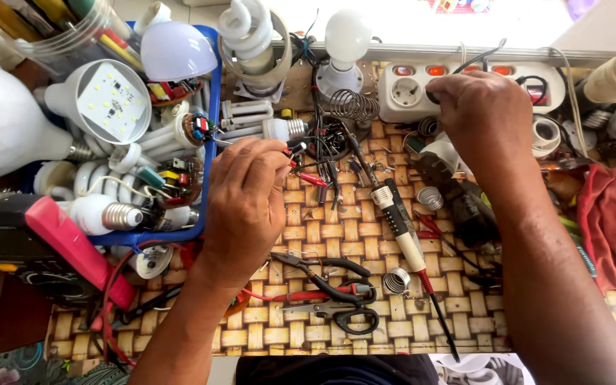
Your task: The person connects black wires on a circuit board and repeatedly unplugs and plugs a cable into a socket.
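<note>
My left hand rests over the woven-pattern tabletop, its fingertips pinched on a red-tipped test probe with thin wires beside it. My right hand reaches to the back, fingers curled at the white power strip, touching something dark there; what it grips is hidden. Between the hands lies a soldering iron with a white and black handle, tip pointing toward the back.
A blue tray at left holds bulb parts and circuit boards. Large white bulbs lie far left. Pliers and scissors lie near the front edge. A red cloth sits right. Metal springs stand near the power strip.
</note>
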